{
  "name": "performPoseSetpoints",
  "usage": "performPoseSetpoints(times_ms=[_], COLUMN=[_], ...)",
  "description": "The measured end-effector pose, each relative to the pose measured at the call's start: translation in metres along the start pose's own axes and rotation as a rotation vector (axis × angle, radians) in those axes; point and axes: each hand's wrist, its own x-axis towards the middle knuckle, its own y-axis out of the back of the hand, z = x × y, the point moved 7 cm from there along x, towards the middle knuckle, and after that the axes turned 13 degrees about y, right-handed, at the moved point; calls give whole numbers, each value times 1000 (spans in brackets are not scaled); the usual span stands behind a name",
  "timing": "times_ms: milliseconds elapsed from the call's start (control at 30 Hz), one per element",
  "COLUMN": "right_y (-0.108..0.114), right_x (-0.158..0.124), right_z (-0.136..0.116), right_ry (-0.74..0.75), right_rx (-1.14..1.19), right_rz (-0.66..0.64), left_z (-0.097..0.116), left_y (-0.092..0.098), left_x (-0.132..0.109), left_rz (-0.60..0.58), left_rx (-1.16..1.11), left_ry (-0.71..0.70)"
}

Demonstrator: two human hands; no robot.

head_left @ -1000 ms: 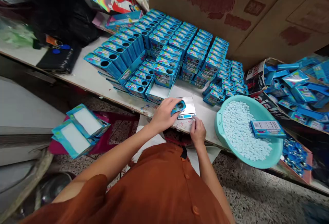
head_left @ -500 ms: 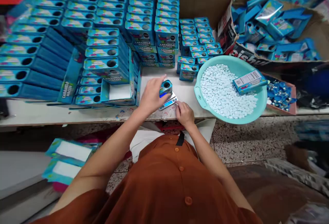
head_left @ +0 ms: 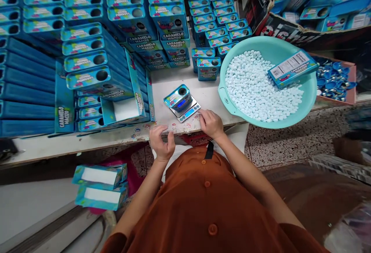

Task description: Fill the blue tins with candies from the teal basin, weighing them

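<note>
A small blue candy tin point(head_left: 177, 97) with a round hole in its top stands upright on a pocket digital scale point(head_left: 191, 113), whose display glows blue. My left hand point(head_left: 162, 142) is off the tin, held at the table's front edge with thumb and fingers apart and nothing in it. Beside the scale's right corner rests my right hand point(head_left: 212, 123), its fingers curled in; their inner side is hidden, so I cannot tell whether they hold anything. To the right, a turquoise basin point(head_left: 268, 44) contains many pale candies point(head_left: 255, 90) and a blue box point(head_left: 293, 68) lying across them.
Stacked rows of blue tins point(head_left: 127, 13) fill the left and back of the table point(head_left: 171, 78). Smaller tins point(head_left: 208, 69) stand behind the scale. At right are a carton point(head_left: 285, 28) of blue packages and a pink tray point(head_left: 351, 82) of blue caps. Open boxes point(head_left: 98, 197) sit lower left.
My left hand has let go of the tin and drawn back toward me, leaving it on the scale. My right hand stays by the scale. The view has shifted closer.
</note>
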Motion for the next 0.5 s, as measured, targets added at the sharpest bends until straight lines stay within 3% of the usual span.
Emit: performPoseSetpoints(times_ms=[167, 367, 500], right_y=[1, 1, -1], right_x=[1, 0, 0], right_z=[-1, -1, 1], right_ry=[8, -20, -31], right_rx=[-35, -33, -29], right_rz=[14, -9, -16], left_z=[-30, -30, -24], left_y=[-11, -16, -14], left_x=[-11, -13, -9], left_rz=[-26, -39, -66], left_rx=[11, 58, 18], left_ry=[139, 37, 113])
